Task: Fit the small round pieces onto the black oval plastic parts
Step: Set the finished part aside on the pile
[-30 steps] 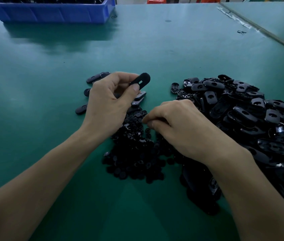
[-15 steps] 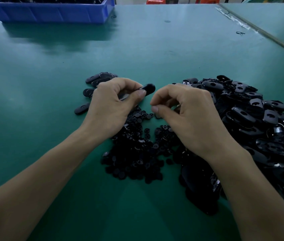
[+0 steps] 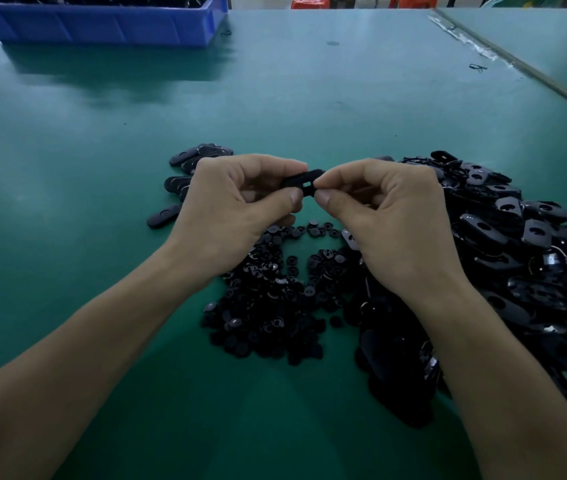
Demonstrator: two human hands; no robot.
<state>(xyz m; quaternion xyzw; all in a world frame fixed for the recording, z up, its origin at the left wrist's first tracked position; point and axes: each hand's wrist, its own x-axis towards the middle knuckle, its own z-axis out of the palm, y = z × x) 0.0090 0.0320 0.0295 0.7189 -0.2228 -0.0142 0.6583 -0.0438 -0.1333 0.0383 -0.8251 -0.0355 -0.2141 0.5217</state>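
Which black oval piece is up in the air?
The oval part gripped by the left hand, right hand pinching its end; others lie on the green table.

Over the green table [image 3: 310, 98], the left hand [image 3: 237, 202] pinches a black oval part [image 3: 301, 180] between thumb and fingers, and the right hand [image 3: 389, 216] pinches its other end. Below them lies a pile of small round pieces [image 3: 275, 306], with a big heap of oval parts [image 3: 517, 244] to the right, a few finished ones [image 3: 185, 174] to the left, and a blue bin [image 3: 102, 26] at the far edge.
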